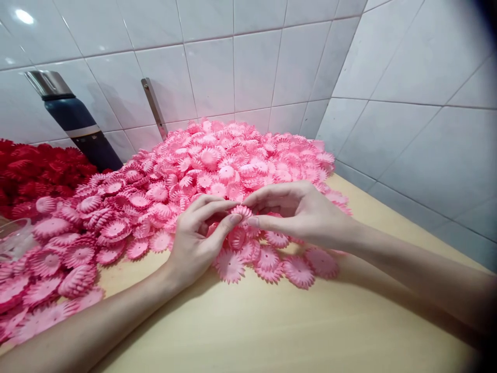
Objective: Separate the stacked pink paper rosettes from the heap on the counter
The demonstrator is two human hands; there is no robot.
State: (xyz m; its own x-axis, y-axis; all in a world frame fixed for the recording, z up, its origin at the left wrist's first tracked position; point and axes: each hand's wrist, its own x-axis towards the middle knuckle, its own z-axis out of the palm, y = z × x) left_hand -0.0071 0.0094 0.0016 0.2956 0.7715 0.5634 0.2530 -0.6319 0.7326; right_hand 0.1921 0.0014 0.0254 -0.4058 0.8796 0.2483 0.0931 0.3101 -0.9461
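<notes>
Between my two hands is a small pink petal disc with a scalloped, curled edge. My left hand pinches its left side between thumb and fingers. On the other side my right hand has its thumb and fingertips closed at the disc's edge. Several loose flat pink petal discs lie on the table just below the hands. Directly behind the hands rises a large heap of the same pink discs, some stacked inside one another. The fingers partly cover the held disc.
A dark blue bottle with a steel cap leans in view at the left. Beside it is a pile of red petal pieces. A clear plastic container sits at the left edge. White wall tiles border the light wooden table.
</notes>
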